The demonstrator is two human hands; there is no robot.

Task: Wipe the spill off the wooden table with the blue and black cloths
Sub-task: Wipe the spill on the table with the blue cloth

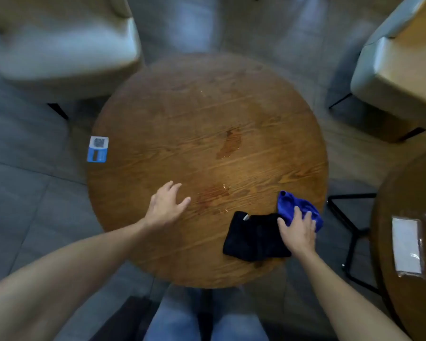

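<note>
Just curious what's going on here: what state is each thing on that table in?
Round wooden table: wet in patches.
Reddish spill: unwiped.
Crumpled blue cloth: under right hand.
Bunched black cloth: lying untouched.
Left hand: open, empty.

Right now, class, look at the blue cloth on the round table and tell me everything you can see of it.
The blue cloth is a bright, soft-looking fabric, bunched into a crumpled heap rather than spread flat. It lies near the wooden table edge on the person's right, beside the black cloth. The right hand rests on it, fingers spread over its near part. It lies apart from the wet patches.
</note>
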